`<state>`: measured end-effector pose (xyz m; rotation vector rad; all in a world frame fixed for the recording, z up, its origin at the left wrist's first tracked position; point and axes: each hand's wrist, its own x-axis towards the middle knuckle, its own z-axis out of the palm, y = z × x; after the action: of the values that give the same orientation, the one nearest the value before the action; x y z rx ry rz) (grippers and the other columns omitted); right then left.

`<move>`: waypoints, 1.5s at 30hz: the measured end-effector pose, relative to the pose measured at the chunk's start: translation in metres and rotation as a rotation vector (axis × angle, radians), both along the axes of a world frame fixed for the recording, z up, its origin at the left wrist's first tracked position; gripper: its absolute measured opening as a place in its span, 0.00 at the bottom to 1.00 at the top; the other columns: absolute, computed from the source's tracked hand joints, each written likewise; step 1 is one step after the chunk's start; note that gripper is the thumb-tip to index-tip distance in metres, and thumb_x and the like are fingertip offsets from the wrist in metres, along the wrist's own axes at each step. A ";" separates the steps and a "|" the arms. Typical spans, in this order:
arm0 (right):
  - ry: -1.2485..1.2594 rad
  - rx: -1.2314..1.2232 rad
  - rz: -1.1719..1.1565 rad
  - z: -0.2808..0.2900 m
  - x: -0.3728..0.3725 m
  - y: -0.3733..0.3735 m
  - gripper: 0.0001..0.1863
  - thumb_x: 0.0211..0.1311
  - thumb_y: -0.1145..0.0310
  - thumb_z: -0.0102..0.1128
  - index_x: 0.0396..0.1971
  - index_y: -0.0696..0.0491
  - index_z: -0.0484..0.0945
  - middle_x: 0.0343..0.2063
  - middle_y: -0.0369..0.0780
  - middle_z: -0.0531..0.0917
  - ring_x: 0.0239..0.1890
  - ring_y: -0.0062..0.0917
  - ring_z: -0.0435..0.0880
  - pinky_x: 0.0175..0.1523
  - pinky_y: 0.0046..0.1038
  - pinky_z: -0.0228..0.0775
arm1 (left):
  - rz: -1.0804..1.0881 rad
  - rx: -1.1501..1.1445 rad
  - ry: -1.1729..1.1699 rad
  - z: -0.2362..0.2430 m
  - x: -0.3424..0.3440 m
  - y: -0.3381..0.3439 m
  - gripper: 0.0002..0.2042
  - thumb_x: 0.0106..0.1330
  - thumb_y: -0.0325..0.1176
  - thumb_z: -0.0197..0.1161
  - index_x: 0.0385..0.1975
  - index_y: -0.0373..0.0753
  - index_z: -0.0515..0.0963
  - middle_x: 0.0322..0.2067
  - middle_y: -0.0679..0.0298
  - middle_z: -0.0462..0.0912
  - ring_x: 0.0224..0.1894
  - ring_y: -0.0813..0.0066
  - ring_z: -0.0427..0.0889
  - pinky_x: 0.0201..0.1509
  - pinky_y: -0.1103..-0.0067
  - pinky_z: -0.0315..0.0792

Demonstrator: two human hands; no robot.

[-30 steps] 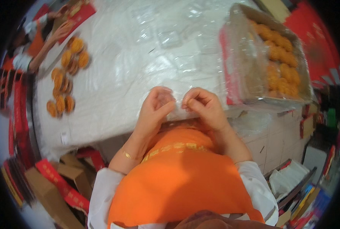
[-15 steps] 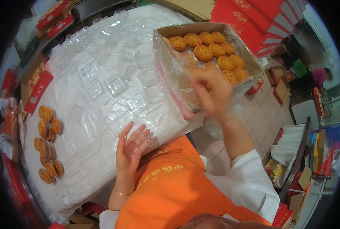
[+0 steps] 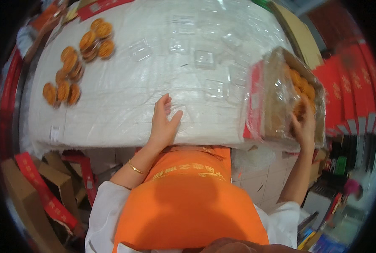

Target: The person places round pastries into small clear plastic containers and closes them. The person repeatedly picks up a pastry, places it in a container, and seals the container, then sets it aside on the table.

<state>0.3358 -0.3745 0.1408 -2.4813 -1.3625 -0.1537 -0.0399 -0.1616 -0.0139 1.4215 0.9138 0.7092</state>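
My right hand (image 3: 305, 126) reaches down into the cardboard box (image 3: 276, 111) at the right of the table. Its thumb and fingers are bent around a golden-brown mooncake (image 3: 298, 110), partly hidden by the hand and the clear plastic liner. More mooncakes (image 3: 302, 84) lie beyond it in the box. Over the near edge of the table, my left hand (image 3: 163, 122) is empty, thumb apart and fingers loosely bent. Several small clear plastic trays (image 3: 205, 59) are spread over the middle and far side of the white-covered table (image 3: 124, 114).
Stacked mooncakes (image 3: 71, 63) stand in groups at the table's left. Red printed cartons (image 3: 344, 92) fan out beyond the box. Open cardboard boxes (image 3: 55, 181) sit below the table at left. Another person's arm (image 3: 48, 25) shows at the far left.
The view has swung, shifting the table and box within it. My right hand has gone from above the box down among the mooncakes. My left hand has turned from palm-up onto its side.
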 end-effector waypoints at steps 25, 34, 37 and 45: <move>0.277 -0.094 0.890 -0.153 -0.239 0.179 0.44 0.56 0.50 0.64 0.69 0.59 0.62 0.71 0.46 0.63 0.74 0.38 0.58 0.76 0.46 0.46 | -0.031 0.659 0.462 -0.035 -0.028 0.003 0.44 0.56 0.33 0.69 0.72 0.28 0.51 0.69 0.46 0.61 0.72 0.48 0.57 0.73 0.57 0.50; 0.964 0.358 0.653 -0.146 -0.209 0.179 0.44 0.70 0.36 0.43 0.69 0.61 0.60 0.71 0.49 0.62 0.74 0.41 0.57 0.76 0.42 0.44 | -0.131 0.542 0.415 -0.003 -0.031 0.007 0.52 0.55 0.41 0.73 0.73 0.26 0.45 0.73 0.40 0.48 0.76 0.43 0.46 0.76 0.54 0.42; 0.927 0.525 0.551 -0.129 -0.198 0.171 0.40 0.72 0.39 0.41 0.66 0.61 0.64 0.68 0.49 0.66 0.72 0.40 0.61 0.75 0.41 0.47 | -0.167 0.624 0.424 0.014 -0.025 0.013 0.55 0.55 0.48 0.73 0.73 0.28 0.44 0.74 0.40 0.45 0.76 0.42 0.44 0.77 0.54 0.40; 0.827 0.498 0.494 -0.126 -0.202 0.133 0.30 0.77 0.49 0.39 0.57 0.61 0.75 0.61 0.50 0.74 0.67 0.40 0.69 0.71 0.39 0.56 | -0.385 0.851 0.619 -0.001 0.013 0.019 0.48 0.58 0.52 0.70 0.69 0.23 0.55 0.70 0.39 0.56 0.74 0.45 0.54 0.75 0.58 0.50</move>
<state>0.1342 -0.2411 0.0148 -1.4631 -1.2801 0.5190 -0.0269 -0.1425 -0.0151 2.5878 0.7728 0.3568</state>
